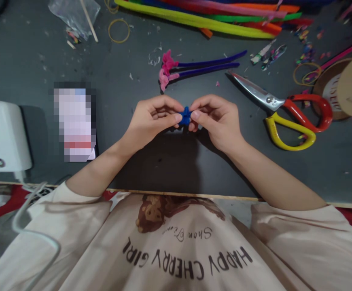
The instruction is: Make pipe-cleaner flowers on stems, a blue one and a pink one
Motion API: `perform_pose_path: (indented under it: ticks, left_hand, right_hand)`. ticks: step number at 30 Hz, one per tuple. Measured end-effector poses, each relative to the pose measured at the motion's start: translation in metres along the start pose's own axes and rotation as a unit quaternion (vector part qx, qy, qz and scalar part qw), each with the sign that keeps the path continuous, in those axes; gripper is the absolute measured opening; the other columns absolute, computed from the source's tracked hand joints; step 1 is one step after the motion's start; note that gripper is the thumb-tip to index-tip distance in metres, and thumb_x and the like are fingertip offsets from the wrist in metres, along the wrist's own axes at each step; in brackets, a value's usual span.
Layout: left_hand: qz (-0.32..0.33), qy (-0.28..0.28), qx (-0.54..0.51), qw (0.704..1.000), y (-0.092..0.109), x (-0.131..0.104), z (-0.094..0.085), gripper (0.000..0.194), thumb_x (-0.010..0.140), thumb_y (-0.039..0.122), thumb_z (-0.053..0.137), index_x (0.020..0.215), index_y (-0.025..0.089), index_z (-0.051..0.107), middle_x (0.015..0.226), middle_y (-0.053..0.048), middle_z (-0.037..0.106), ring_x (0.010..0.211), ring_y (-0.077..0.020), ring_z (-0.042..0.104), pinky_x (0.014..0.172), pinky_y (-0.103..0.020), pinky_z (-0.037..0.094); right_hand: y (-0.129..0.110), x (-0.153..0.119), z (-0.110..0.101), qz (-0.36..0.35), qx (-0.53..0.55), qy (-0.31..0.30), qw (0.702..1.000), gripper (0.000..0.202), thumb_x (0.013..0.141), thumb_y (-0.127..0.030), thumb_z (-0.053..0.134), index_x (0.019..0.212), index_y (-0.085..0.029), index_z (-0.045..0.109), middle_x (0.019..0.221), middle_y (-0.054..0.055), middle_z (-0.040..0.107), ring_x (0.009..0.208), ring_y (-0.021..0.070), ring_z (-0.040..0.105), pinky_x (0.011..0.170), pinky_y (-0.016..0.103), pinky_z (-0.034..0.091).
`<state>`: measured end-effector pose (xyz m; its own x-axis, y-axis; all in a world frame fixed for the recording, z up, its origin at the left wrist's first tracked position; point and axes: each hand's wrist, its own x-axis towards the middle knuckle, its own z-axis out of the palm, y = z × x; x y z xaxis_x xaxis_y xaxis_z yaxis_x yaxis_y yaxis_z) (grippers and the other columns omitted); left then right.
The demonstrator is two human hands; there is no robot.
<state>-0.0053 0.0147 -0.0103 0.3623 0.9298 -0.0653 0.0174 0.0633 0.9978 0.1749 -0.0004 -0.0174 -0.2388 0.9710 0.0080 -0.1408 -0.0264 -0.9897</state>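
Between both hands, above the dark table, is a small blue fuzzy piece (186,116) with short lobes. My left hand (156,117) pinches its left side between thumb and fingers. From the other side, my right hand (214,117) grips it the same way. Beyond the hands lie a bright pink flower (169,60) and a light pink flower (164,78), each fuzzy and on a dark blue-purple stem pointing right. Scissors (270,99) with one red and one yellow handle rest right of my right hand, blades partly shadowed at the tip.
Colourful fuzzy stems (200,18) lie along the far side. A phone (75,121) and a white device (4,135) with a cable are at left. Ribbon spools (348,81) stand at right. A plastic bag (73,14), rubber bands and scraps are scattered beyond.
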Motion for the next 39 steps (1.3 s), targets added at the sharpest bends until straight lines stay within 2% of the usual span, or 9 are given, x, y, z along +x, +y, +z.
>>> perform_pose_path:
  ticks: [7,15,19,23,27,34,39]
  left_hand:
    - [-0.013,-0.006,-0.026,1.000,0.003,-0.001,0.001,0.016,0.072,0.031,0.079,0.079,0.019,0.071,0.074,0.003,0.070,0.065,-0.0082,0.068,0.065,-0.021,0.060]
    - [-0.034,0.002,-0.043,0.999,0.008,-0.002,0.003,0.014,0.069,0.024,0.079,0.075,0.017,0.069,0.068,0.005,0.068,0.061,-0.0059,0.066,0.060,-0.016,0.058]
    - [-0.022,0.001,-0.030,0.999,0.006,-0.001,0.003,0.016,0.071,0.028,0.079,0.077,0.018,0.068,0.069,0.005,0.067,0.062,-0.0062,0.067,0.063,-0.017,0.059]
    - [0.002,0.015,-0.031,0.999,0.002,0.000,0.002,0.023,0.074,0.037,0.077,0.083,0.021,0.065,0.075,0.005,0.067,0.066,-0.0071,0.069,0.067,-0.020,0.060]
    - [0.005,-0.003,-0.034,0.999,0.000,0.000,0.002,0.029,0.079,0.048,0.071,0.084,0.022,0.061,0.077,0.005,0.066,0.066,-0.0084,0.069,0.067,-0.023,0.062]
    - [0.029,-0.011,-0.006,1.000,0.005,-0.001,0.005,0.037,0.082,0.053,0.065,0.072,0.019,0.055,0.062,0.006,0.058,0.053,-0.0045,0.061,0.052,-0.016,0.053]
    - [0.041,-0.034,0.044,0.998,0.007,-0.004,0.006,0.038,0.086,0.053,0.060,0.073,0.018,0.052,0.063,0.004,0.061,0.054,-0.0037,0.060,0.054,-0.014,0.051]
  right_hand:
    - [-0.001,0.001,0.001,-0.019,0.028,-0.006,0.999,0.023,0.081,-0.043,0.071,0.083,-0.021,0.063,0.063,-0.009,0.058,0.051,0.0021,0.059,0.048,0.013,0.049]
    - [-0.003,-0.001,0.001,-0.007,-0.015,-0.006,1.000,0.032,0.078,-0.050,0.071,0.081,-0.021,0.060,0.063,-0.008,0.060,0.053,0.0030,0.060,0.050,0.014,0.050]
    - [-0.001,-0.002,0.000,-0.015,-0.032,-0.006,0.999,0.033,0.080,-0.053,0.069,0.084,-0.022,0.059,0.069,-0.007,0.061,0.056,0.0041,0.060,0.052,0.016,0.052]
    - [0.002,-0.001,-0.001,-0.034,-0.043,-0.008,0.998,0.035,0.080,-0.053,0.069,0.098,-0.024,0.061,0.080,-0.005,0.063,0.064,0.0058,0.062,0.056,0.019,0.055]
    - [0.007,0.000,-0.004,-0.047,-0.044,-0.010,0.998,0.038,0.081,-0.051,0.069,0.108,-0.026,0.059,0.083,-0.005,0.062,0.065,0.0056,0.061,0.055,0.018,0.054]
    - [0.009,0.001,-0.007,-0.046,-0.058,-0.014,0.997,0.039,0.082,-0.051,0.068,0.108,-0.025,0.058,0.088,-0.004,0.062,0.070,0.0060,0.061,0.055,0.018,0.054]
    - [0.010,0.001,-0.006,-0.042,-0.057,-0.002,0.997,0.040,0.080,-0.054,0.068,0.107,-0.025,0.059,0.089,-0.003,0.064,0.072,0.0065,0.062,0.052,0.016,0.053]
